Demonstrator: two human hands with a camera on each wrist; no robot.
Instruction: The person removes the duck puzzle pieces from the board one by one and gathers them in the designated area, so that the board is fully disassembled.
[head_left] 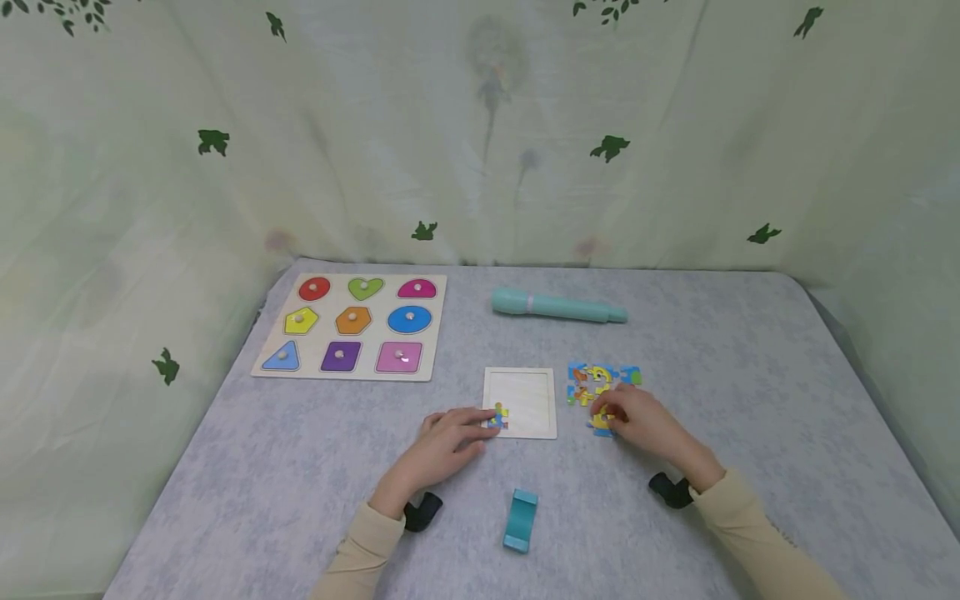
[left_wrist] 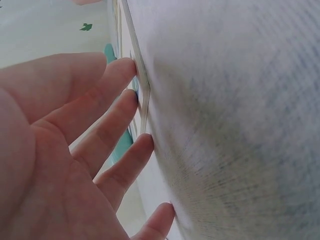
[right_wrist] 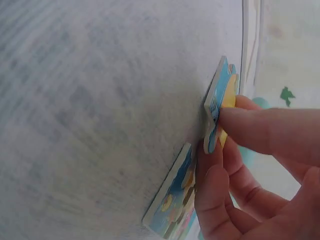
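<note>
A small square puzzle tray (head_left: 531, 398) with a pale wooden rim lies flat on the table. One colourful jigsaw piece (head_left: 500, 414) sits in its lower left corner. My left hand (head_left: 446, 446) rests at the tray's left side, its fingers stretched out and spread; in the left wrist view the fingertips (left_wrist: 131, 67) touch the tray's edge. To the right of the tray, my right hand (head_left: 647, 423) pinches a yellow and blue jigsaw piece (right_wrist: 218, 97) between thumb and fingers. More jigsaw pieces (head_left: 579, 373) lie together just beyond that hand.
A wooden shape board (head_left: 440, 321) with several knobbed shapes lies at the back left. Behind the tray is a teal, flashlight-like cylinder (head_left: 562, 307). A small teal curved holder (head_left: 521, 521) stands near the front, between the forearms. A patterned curtain (head_left: 525, 125) rises behind the table.
</note>
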